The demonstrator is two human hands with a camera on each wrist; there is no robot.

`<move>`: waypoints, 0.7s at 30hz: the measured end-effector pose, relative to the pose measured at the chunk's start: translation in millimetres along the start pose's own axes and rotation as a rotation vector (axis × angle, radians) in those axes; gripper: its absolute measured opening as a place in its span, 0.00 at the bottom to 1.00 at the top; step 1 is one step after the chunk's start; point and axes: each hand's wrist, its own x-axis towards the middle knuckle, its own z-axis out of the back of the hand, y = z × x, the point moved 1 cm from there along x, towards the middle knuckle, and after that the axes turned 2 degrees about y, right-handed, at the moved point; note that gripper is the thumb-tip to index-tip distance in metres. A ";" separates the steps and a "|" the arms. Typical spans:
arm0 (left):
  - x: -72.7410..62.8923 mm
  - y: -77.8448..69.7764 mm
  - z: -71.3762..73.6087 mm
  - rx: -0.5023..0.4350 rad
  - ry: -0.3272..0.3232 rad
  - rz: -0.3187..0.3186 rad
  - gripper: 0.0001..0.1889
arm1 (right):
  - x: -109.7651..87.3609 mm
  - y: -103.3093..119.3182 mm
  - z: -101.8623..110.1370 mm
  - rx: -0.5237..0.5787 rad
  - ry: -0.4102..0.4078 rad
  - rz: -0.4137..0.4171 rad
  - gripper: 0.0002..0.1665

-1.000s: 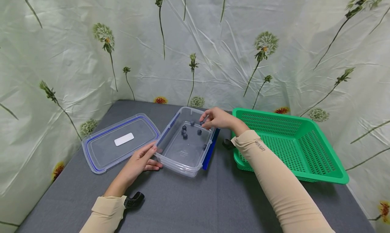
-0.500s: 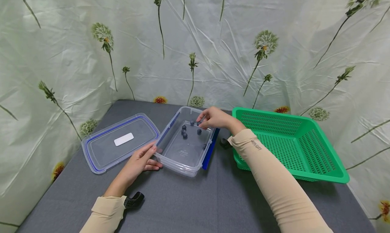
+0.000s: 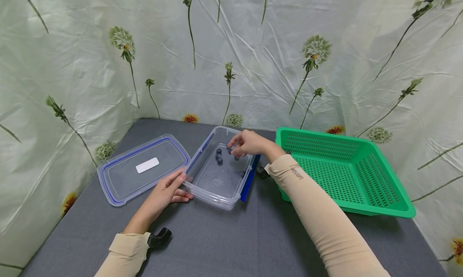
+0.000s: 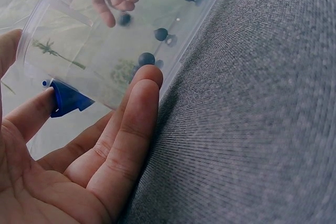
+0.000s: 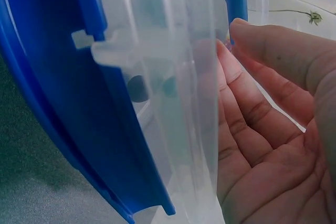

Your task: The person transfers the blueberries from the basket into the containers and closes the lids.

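A clear plastic container (image 3: 217, 196) with blue latches stands at the table's middle, holding several blueberries (image 3: 218, 156). My left hand (image 3: 164, 193) grips its near-left corner. The left wrist view shows this hand's fingers (image 4: 131, 114) along the outer wall, with the thumb at the rim. Inside the far part of the container, my right hand (image 3: 250, 142) pinches a blueberry (image 3: 230, 151) at the fingertips. That berry appears below the fingertips through the wall in the left wrist view. In the right wrist view the container's wall partly covers the right hand (image 5: 268, 129).
Left of the container lies its clear lid (image 3: 126, 184) with a blue seal and a white label (image 3: 147, 165). A green perforated basket (image 3: 383, 206) stands at the right, partly under the right forearm (image 3: 325, 216). Behind the grey table (image 3: 217, 245) hangs a flowered curtain (image 3: 253, 48).
My right hand has moved left and slightly down inside the container, the blueberry at its fingertips moving along. The left hand and the container have kept their place.
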 end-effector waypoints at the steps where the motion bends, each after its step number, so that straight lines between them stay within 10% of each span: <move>1: 0.1 -0.3 -0.1 0.003 0.001 0.000 0.34 | -0.1 0.3 0.0 0.000 0.003 0.002 0.21; 21: 0.3 -0.8 -0.6 -0.001 0.006 -0.007 0.34 | -15.0 -9.9 12.2 0.064 -0.070 0.066 0.16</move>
